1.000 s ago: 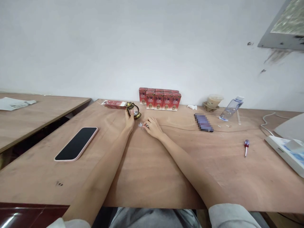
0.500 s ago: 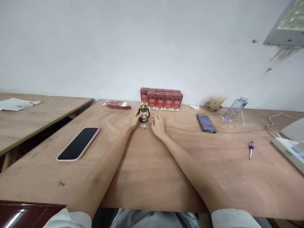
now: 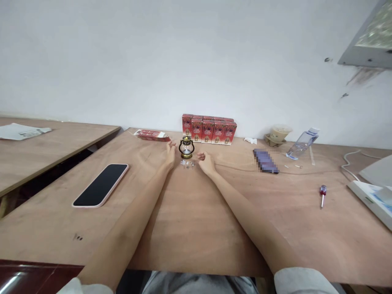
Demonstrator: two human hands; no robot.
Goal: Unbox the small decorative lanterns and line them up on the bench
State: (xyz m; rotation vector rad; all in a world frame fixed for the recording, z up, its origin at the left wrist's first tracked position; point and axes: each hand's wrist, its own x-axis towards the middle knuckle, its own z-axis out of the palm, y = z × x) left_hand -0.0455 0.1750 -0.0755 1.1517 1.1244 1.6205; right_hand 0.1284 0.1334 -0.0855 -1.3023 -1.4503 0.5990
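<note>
A small brass-coloured lantern (image 3: 186,148) with a glass middle stands upright on the wooden table. Just left of it, my left hand (image 3: 171,153) is open, its fingers raised and apart from the lantern. On the other side rests my right hand (image 3: 206,162), fingers loosely curled with nothing visible in them. Several tiny clear and metallic pieces (image 3: 187,163) lie in front of the lantern, between my hands. Their exact kind is too small to make out. Behind stands a group of red printed boxes (image 3: 208,130).
A red carton (image 3: 150,135) lies at the back left, and a phone (image 3: 101,185) nearer me. To the right are another phone (image 3: 266,160), a lidded cup (image 3: 279,133), a tilted water bottle (image 3: 303,143), a screwdriver (image 3: 322,195) and a white cable (image 3: 347,159).
My left hand has let go of the lantern and moved slightly left. The lantern stays standing in place. My right hand has drawn slightly to the right, its fingers more curled.
</note>
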